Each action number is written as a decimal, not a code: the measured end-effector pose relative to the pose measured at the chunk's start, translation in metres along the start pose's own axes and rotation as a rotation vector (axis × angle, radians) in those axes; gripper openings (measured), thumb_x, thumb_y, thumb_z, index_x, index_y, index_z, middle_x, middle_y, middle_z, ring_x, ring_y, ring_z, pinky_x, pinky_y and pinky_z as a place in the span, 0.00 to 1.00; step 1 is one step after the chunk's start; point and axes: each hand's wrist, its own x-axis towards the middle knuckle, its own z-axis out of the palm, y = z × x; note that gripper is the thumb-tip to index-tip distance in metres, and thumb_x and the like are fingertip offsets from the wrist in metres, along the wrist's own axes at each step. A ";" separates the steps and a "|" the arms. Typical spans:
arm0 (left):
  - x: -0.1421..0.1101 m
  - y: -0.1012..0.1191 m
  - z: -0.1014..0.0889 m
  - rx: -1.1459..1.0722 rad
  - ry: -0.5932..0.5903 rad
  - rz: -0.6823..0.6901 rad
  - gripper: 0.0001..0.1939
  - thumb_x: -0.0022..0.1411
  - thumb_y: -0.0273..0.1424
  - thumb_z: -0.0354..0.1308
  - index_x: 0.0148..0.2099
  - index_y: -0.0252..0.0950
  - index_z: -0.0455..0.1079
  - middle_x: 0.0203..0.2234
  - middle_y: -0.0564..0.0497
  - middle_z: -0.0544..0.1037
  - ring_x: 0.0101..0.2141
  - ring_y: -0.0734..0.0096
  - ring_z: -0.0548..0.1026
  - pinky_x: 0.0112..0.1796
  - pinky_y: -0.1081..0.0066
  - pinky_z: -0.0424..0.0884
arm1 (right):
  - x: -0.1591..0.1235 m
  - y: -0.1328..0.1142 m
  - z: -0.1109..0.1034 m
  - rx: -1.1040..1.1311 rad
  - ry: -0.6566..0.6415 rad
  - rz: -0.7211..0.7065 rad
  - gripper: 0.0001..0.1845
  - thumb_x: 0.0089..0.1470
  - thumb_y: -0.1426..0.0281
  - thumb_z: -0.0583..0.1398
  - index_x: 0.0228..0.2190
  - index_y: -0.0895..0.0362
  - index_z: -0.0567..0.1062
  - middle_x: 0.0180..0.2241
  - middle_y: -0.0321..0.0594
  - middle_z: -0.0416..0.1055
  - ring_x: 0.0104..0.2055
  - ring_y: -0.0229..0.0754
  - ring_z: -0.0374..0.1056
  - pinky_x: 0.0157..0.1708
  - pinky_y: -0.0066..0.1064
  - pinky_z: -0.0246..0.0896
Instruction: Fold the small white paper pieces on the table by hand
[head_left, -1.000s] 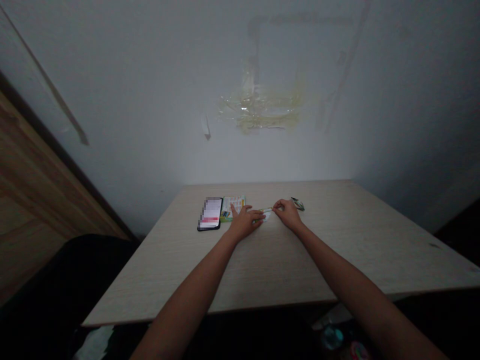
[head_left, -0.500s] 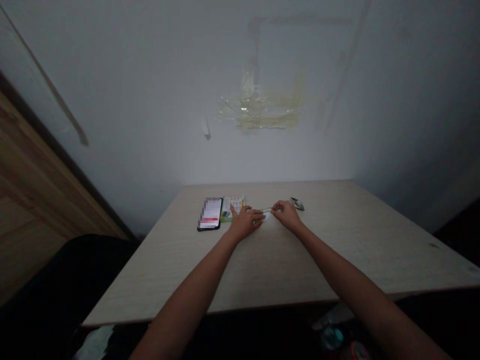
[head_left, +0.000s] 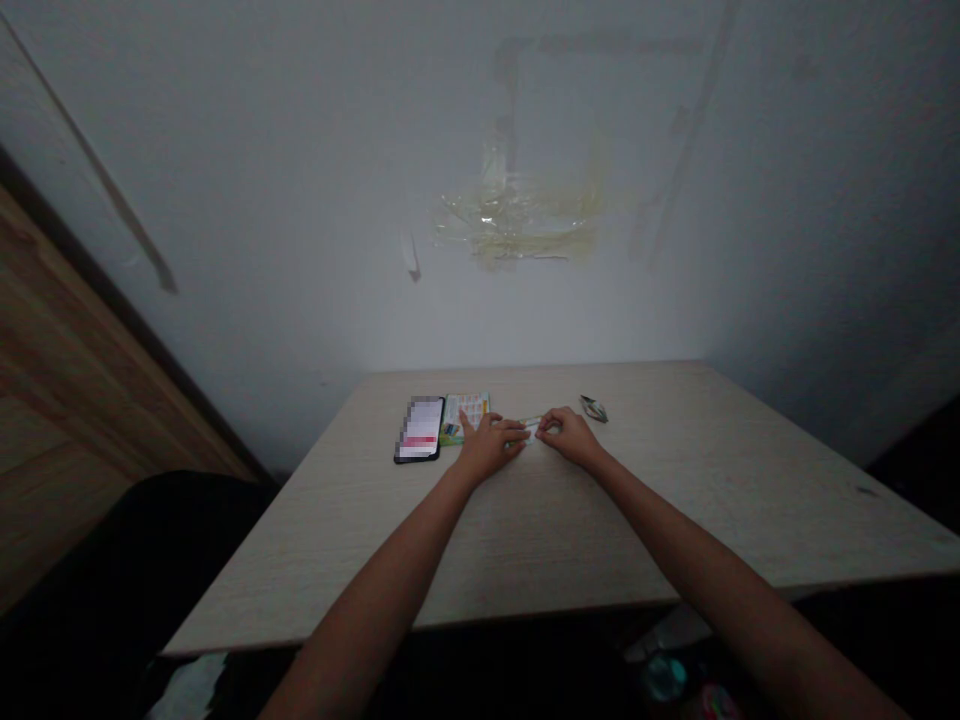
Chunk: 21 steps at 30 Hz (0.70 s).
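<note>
On the pale wood table, the right hand pinches a slim printed strip that the left hand touches; a phone and a printed card lie left, a small foil wrapper right.

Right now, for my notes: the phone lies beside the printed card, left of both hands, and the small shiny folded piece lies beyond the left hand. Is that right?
Not quite: the head view shows the small shiny folded piece beyond the right hand, not the left hand. The rest stands: the phone lies beside the printed card, left of both hands.
</note>
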 end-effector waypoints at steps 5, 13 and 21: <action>0.000 0.001 0.000 0.005 0.002 -0.006 0.14 0.67 0.44 0.53 0.53 0.62 0.72 0.55 0.60 0.75 0.58 0.53 0.62 0.53 0.25 0.20 | -0.003 -0.003 0.002 0.068 -0.036 -0.014 0.04 0.46 0.70 0.66 0.28 0.56 0.77 0.32 0.39 0.76 0.39 0.43 0.71 0.43 0.33 0.64; 0.000 -0.001 0.001 0.014 0.008 0.007 0.14 0.67 0.45 0.52 0.53 0.62 0.72 0.55 0.59 0.75 0.58 0.52 0.62 0.54 0.24 0.21 | -0.005 -0.008 -0.001 0.120 -0.073 -0.015 0.04 0.44 0.71 0.66 0.27 0.56 0.77 0.33 0.39 0.74 0.38 0.41 0.71 0.43 0.32 0.65; 0.000 -0.001 0.000 0.002 -0.003 -0.005 0.14 0.67 0.45 0.53 0.52 0.62 0.72 0.55 0.60 0.75 0.59 0.52 0.61 0.53 0.24 0.21 | -0.005 -0.009 -0.003 0.182 -0.089 -0.006 0.06 0.42 0.68 0.67 0.26 0.56 0.77 0.34 0.39 0.73 0.38 0.42 0.71 0.44 0.34 0.66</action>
